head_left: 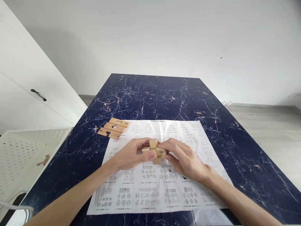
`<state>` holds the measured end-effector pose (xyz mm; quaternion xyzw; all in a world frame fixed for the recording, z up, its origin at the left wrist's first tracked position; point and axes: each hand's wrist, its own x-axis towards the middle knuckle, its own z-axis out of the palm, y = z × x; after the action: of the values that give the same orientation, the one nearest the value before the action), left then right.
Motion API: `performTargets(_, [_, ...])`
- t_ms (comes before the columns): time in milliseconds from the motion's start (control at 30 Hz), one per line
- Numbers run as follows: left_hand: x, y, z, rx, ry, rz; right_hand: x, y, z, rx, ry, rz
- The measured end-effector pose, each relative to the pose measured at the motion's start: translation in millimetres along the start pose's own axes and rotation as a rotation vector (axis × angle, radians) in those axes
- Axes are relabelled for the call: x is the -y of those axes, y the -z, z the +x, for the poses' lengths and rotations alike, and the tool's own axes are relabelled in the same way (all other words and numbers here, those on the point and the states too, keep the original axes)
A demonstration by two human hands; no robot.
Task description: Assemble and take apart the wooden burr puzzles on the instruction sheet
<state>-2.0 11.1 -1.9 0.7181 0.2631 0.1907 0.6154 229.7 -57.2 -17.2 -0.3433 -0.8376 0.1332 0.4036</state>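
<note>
Between my hands is a wooden interlocking puzzle (153,144), its light blocks crossing one another and one block end marked with a number. My left hand (135,153) is closed on its left side, thumb pressed on the front. From the right, my right hand (184,157) pinches the numbered block with its fingers. Beneath both hands lies a creased instruction sheet (150,208) printed with small assembly diagrams. Flat at the sheet's upper left corner, several notched wooden pieces (115,127) with numbers lie side by side.
The sheet rests on a dark blue marble-patterned table (145,97). Left of it stands a white perforated bin (21,157) with a small wooden piece (43,160) in it. A white cabinet (28,69) with a black handle rises at left. A white wall (164,37) stands behind the table.
</note>
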Motion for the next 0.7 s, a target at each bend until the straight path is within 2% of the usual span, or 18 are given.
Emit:
performTargets(100, [0.1,-0.9,-0.3,0.036,0.009,-0.057,1.3,1.7,1.2,-0.009,0.025,0.013])
performTargets(500, [-2.2,-3.5,-2.9,-0.074,-0.007,-0.043,0.7,-5.3,0.8,-0.11,-0.018,0.001])
performTargets(700, [-1.7,-2.1,-4.1,0.012,0.041,-0.134,1.1,-4.6,1.6,-0.113,0.087,0.0])
